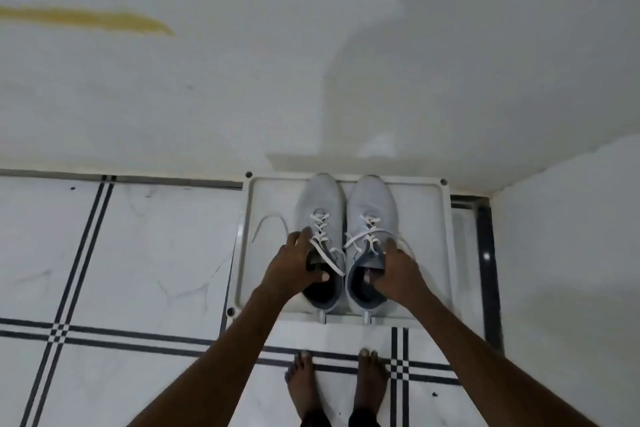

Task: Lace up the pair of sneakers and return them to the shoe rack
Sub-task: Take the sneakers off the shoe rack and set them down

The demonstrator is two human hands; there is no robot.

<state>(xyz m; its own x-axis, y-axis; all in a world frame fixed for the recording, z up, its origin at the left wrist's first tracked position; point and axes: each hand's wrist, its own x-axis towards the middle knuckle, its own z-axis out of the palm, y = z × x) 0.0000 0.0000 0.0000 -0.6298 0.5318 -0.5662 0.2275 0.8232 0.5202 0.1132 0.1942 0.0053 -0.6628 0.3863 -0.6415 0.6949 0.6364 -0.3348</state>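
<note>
Left fingers (pixel 304 236) are curling over the outer side of the left sneaker (pixel 320 239), thumb hooking into its opening, so the left hand (pixel 294 263) is gripping the collar. Right fingers (pixel 393 246) are wrapping the outer collar of the right sneaker (pixel 372 236), thumb tucking inside; the right hand (pixel 398 270) is gripping it too. Both sneakers are sitting side by side, touching, toes toward the wall (pixel 311 62), on the top shelf of the rack (pixel 445 218). Laces look threaded but ends are lying loose, no bow visible

Risks, as I judge them: a loose lace (pixel 329 260) is trailing across the left opening near the thumb and could be snagging as the hand pulls out, dragging the shoe back. Heels are sitting close to the front lip, so a careless release could be tipping one off the edge. Untied ends could be slipping back out of the eyelets

Shelf is looking like smooth white plastic with a raised rim, a curved mark on its bare left part. Floor (pixel 138 253) is glossy white tile with black stripe lines, likely slick under the bare feet (pixel 339 385). Rack is standing in a corner, wall pale with a yellow smear (pixel 104 19)
</note>
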